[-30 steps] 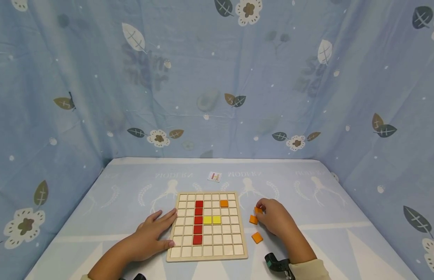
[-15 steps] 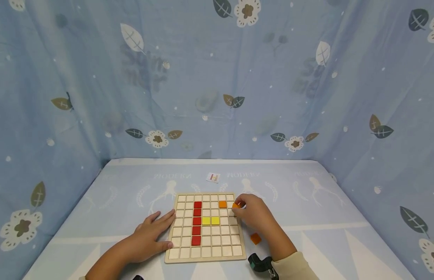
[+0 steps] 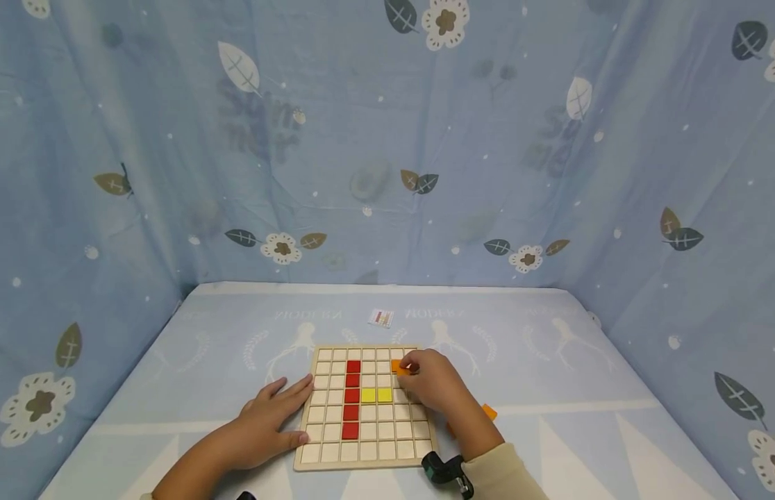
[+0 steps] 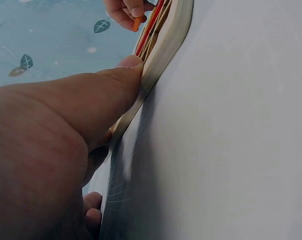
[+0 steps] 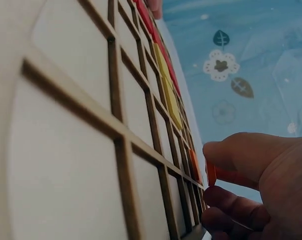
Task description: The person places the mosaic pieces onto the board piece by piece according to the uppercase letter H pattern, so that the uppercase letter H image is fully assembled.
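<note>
A wooden grid board [image 3: 369, 452] lies on the table, with a column of several red tiles [image 3: 351, 396] and two yellow tiles [image 3: 376, 395] in its cells. My left hand [image 3: 262, 425] rests on the board's left edge, fingers extended, the thumb touching the rim in the left wrist view. Between thumb and fingers my right hand [image 3: 435, 383] pinches an orange tile [image 5: 211, 173] over the upper right part of the board. Just beside it, another orange tile [image 5: 194, 165] sits in a cell. The right hand partly covers the nearby cells.
Right of the board, a loose orange tile [image 3: 489, 412] lies on the table beyond my right forearm; a sliver of another shows at the forearm's left side. A small printed card [image 3: 381, 318] lies behind the board. Patterned blue curtains [image 3: 387, 139] surround the table's back and sides.
My right hand has picked up an orange tile from the table at the right and carried it left over the board. My left hand stays at the board's left edge.
</note>
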Demonstrator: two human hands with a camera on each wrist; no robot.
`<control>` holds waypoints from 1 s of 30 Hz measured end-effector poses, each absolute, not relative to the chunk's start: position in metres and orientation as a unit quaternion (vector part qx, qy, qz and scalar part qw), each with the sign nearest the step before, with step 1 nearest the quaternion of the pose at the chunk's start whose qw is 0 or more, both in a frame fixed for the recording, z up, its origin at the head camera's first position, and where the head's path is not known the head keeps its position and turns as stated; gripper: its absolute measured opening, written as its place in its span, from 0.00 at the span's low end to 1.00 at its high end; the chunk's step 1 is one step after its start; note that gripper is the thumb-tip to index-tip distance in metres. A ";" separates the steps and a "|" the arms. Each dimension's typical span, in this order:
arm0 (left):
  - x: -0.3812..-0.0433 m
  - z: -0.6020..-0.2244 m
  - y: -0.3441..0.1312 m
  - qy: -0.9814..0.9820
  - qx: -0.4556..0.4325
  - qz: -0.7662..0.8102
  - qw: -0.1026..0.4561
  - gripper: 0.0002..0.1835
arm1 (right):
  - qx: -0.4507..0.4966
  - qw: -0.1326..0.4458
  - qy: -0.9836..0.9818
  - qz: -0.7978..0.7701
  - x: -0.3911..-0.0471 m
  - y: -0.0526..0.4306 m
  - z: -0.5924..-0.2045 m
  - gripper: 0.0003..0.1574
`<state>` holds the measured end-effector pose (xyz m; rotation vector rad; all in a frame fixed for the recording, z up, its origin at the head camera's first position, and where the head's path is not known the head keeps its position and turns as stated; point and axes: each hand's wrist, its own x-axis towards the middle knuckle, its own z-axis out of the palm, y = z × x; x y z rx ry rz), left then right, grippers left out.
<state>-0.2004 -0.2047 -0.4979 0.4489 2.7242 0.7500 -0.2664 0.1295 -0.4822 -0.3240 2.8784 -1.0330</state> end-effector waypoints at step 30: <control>-0.199 -0.495 -0.204 0.943 0.162 0.256 0.137 0.49 | -0.076 0.053 0.946 -0.310 -0.261 0.119 -0.485 0.09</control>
